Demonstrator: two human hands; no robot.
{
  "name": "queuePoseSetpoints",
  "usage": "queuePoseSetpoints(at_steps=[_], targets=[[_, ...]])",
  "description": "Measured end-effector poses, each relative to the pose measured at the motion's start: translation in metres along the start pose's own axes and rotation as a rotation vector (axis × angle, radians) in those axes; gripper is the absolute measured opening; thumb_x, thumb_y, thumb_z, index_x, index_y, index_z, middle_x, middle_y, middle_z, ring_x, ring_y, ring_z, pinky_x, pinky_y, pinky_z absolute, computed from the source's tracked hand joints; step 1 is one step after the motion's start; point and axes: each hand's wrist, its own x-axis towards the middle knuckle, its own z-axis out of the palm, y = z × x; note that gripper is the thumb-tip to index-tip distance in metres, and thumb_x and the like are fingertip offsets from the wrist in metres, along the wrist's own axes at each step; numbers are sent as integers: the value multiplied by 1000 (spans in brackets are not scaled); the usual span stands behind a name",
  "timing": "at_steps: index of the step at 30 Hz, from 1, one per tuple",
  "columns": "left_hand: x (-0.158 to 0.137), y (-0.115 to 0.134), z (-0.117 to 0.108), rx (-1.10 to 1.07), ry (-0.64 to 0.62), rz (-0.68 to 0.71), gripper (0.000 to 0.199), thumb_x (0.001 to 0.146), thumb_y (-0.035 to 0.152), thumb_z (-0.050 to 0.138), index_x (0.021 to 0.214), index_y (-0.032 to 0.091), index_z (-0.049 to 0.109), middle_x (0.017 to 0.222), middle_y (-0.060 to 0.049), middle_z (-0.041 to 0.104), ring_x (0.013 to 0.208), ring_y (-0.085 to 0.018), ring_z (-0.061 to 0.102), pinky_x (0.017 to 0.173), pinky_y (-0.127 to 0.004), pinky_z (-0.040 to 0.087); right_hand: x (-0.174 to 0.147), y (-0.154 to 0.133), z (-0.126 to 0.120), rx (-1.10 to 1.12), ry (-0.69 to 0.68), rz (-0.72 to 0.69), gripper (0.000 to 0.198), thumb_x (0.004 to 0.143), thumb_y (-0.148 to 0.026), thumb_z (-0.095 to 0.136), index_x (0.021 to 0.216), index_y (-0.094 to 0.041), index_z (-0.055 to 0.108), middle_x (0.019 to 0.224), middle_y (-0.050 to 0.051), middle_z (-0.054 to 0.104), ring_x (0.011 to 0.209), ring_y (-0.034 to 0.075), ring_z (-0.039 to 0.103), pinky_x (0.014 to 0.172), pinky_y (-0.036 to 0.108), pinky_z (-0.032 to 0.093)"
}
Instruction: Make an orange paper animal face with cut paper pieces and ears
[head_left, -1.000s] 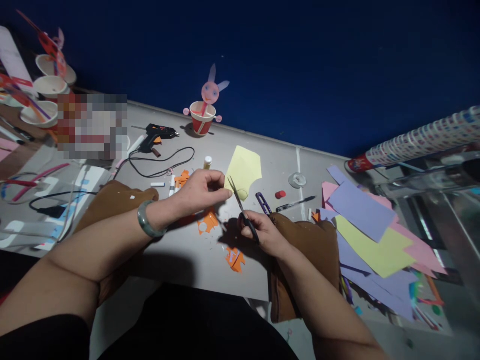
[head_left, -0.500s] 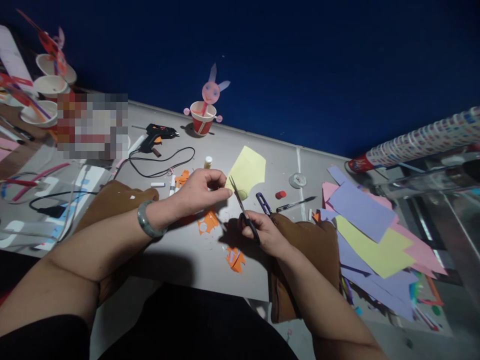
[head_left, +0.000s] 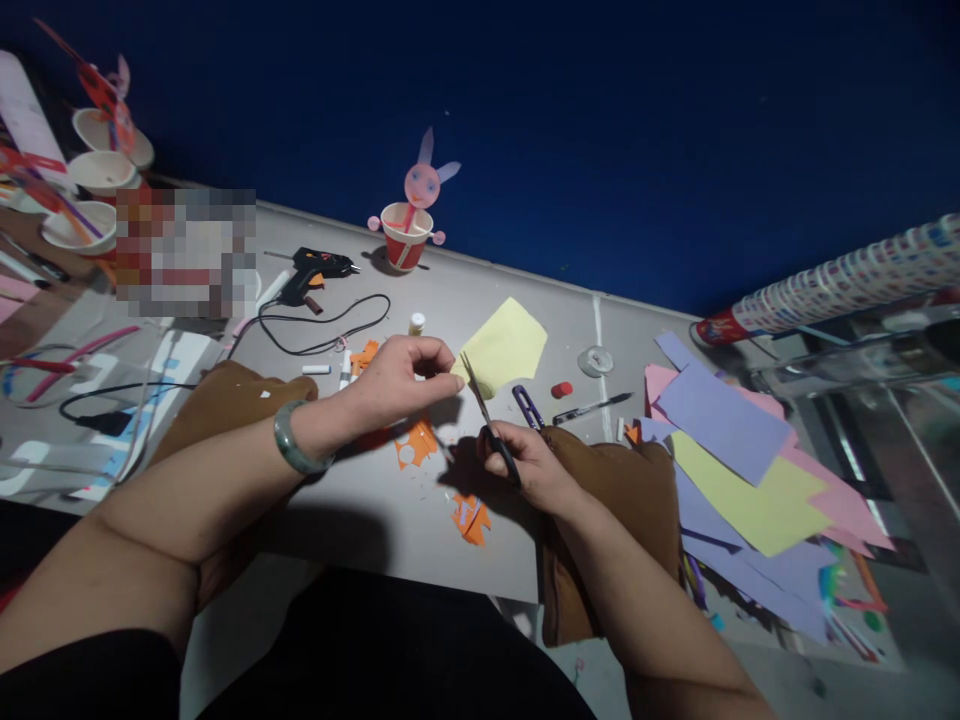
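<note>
My left hand point(head_left: 411, 378), with a green bangle point(head_left: 294, 438) on its wrist, pinches a corner of a sheet of yellow paper point(head_left: 508, 342) between thumb and fingers. My right hand point(head_left: 529, 462) is closed round the black handles of a pair of scissors point(head_left: 484, 400). Their blades lie at the paper's near edge, close to the left fingertips. A curved line shows faintly on the paper beside the blades. Below the hands, orange paper scraps point(head_left: 416, 443) lie on the table point(head_left: 330, 525).
A black glue gun point(head_left: 315, 270) with a looped cord is at the back left. A red cup with a rabbit figure point(head_left: 405, 240) stands by the blue wall. Purple craft scissors or a cutter point(head_left: 528, 407), a pen point(head_left: 592, 408) and coloured paper sheets point(head_left: 731, 425) lie to the right.
The yellow paper has turned, its far part swinging right. Both hands have stayed almost in place, and the scissor blades look slightly shifted.
</note>
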Motion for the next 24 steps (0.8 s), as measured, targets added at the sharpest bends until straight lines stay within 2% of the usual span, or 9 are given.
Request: queuePoseSetpoints(at_steps=[14,24], targets=[[2,-3,-2,-35,22,41,14,71,27,71,68,15,64,66,1,61,62,-9,51,61,-23,40,0,1,-1,4,-1,-6,53,69,-63,79,65,-20,48,61,-4,47,58,10,36,56,26,32],[3,-4,-5,-39,31,55,12,71,25,71,68,15,65,65,2,61,62,-9,51,59,-23,39,1,0,0,13,-6,-6,59,67,-69,79,64,-20,47,61,-4,46,57,9,36,55,25,31]])
